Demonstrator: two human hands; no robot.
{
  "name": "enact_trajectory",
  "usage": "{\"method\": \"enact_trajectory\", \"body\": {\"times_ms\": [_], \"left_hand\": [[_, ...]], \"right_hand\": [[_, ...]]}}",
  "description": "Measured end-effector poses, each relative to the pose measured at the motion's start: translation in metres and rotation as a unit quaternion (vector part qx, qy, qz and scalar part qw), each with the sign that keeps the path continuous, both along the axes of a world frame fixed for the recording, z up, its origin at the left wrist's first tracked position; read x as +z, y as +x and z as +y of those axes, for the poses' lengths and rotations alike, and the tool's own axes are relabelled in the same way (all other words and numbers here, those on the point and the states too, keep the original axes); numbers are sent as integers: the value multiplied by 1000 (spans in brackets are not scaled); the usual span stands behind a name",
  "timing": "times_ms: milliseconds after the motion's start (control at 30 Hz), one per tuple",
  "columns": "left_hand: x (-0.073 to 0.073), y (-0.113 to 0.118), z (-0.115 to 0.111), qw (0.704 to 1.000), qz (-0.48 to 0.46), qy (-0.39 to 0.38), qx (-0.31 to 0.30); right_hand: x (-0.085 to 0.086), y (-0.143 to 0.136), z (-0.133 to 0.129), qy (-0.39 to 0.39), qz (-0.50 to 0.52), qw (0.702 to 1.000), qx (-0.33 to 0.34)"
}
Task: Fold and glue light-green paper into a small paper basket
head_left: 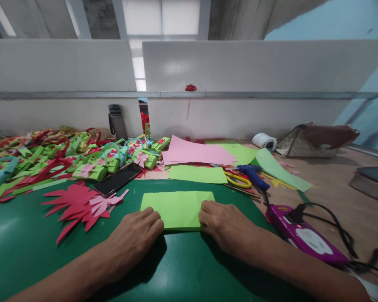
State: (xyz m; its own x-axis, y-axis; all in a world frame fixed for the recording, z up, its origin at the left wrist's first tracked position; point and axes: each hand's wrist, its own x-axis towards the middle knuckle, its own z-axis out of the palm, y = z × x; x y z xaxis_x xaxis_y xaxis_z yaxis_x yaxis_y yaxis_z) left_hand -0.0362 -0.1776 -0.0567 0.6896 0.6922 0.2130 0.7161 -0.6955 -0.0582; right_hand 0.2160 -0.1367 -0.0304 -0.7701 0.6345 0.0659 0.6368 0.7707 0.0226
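Note:
A folded sheet of light green paper (179,209) lies in front of me on the green table mat (189,264). My left hand (141,230) is closed on its left end, fingers curled over the near corner. At the right end my right hand (220,222) grips the paper the same way, thumb side toward the middle. Faint creases cross the paper near each end. Just beyond it lies another light green strip of paper (197,174). Red paper cutouts (75,203) and pink ones (105,204) are to the left of my left hand.
Several small paper bags (91,167) heap up at left, beside a phone (118,179) and a bottle (117,121). Yellow-handled scissors (238,179), a blue glue gun (254,176), pink sheets (198,152) and a purple power strip (305,235) with cables are at right. A handbag (318,140) stands behind.

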Motion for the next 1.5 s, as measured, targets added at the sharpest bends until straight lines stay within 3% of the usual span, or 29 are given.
{"method": "enact_trajectory", "body": {"times_ms": [533,733,900,1033,1167,1300,1500], "left_hand": [[2,-2,-3,999,-29,29,0],[2,-3,-1,999,-19,49,-4],[8,-2,-4,997,18,75,-3],[13,2,-8,996,68,60,-2],[12,4,-6,998,56,18,15],[12,1,4,994,-64,-49,72],[22,-3,57,979,-142,-48,140]], "right_hand": [[-4,-3,-2,-2,14,1000,-12],[-8,-1,-4,121,37,991,45],[-2,-2,-12,210,0,974,81],[-7,-4,-14,250,-29,963,93],[-14,-6,-11,235,-49,967,88],[-14,-8,-8,153,-37,984,88],[-15,-13,-4,99,4,994,35]]}}
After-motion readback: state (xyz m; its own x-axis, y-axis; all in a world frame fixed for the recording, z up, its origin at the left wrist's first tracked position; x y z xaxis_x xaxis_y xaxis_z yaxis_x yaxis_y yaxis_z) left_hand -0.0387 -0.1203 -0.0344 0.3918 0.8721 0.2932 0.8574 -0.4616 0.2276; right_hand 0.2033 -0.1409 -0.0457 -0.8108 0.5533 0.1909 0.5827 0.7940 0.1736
